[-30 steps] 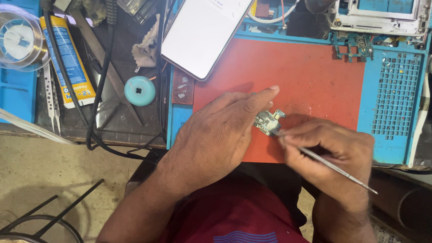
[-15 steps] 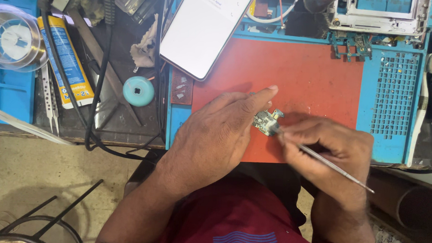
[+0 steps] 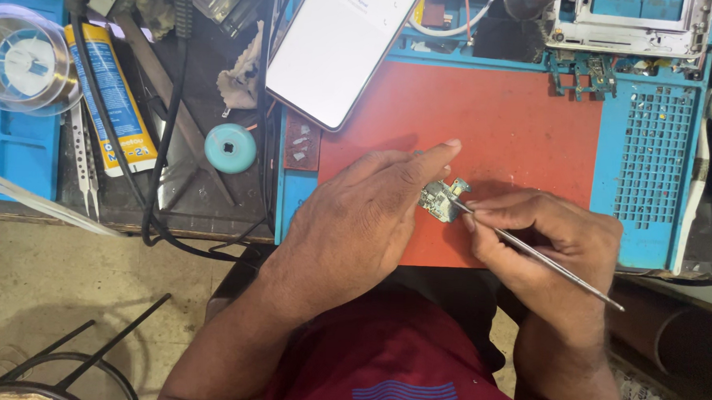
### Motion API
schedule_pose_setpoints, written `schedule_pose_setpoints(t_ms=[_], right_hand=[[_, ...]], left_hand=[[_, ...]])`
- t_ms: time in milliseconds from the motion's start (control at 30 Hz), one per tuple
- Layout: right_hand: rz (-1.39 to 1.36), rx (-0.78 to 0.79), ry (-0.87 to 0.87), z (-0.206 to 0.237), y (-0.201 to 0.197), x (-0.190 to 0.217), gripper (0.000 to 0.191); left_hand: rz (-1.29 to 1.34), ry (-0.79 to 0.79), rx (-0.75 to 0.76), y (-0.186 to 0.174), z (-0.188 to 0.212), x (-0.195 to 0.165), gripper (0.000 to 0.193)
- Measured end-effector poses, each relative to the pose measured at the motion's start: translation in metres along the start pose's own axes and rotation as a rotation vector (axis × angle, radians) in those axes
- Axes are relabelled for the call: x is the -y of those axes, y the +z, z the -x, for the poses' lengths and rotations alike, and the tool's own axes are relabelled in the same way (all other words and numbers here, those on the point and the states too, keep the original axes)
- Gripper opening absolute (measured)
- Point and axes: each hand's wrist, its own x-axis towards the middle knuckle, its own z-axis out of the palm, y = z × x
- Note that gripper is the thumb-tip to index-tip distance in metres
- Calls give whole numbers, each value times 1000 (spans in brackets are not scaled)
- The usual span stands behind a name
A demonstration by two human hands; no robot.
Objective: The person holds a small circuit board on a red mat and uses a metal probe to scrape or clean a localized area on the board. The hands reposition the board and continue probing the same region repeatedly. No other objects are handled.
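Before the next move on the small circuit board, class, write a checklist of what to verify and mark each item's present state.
1. Small circuit board steadied by the left hand: ok.
2. Thin metal tool held in the right hand, tip on the board: ok.
3. Board lies over the red mat: ok.
4. Phone lies apart from the hands: ok, though it overhangs the mat's corner.
5. Tool tip on the right spot of the board: cannot tell, too small.
6. Black cable lies off the mat: ok.
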Motion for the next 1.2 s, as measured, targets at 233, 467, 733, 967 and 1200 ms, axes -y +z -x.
schedule_pose_setpoints(t_ms=[233,467,733,967,1200], right_hand=[[-55,9,-31,0,-1,-1,12],[-11,1,-24,2,-3,-1,13],[-61,-5,-99,4,-6,-14,14],[-75,-54,-42,11,-11,-17,15],[-39,-97,-67,11,-5,-8,14]], left_hand=[[11,12,-1,-1,1,1,56],[-2,8,-1,1,0,1,55],[-2,42,2,-1,0,0,55],[-123,116,-20,1,2,0,61],[-147,119,-7,-1,2,-1,64]])
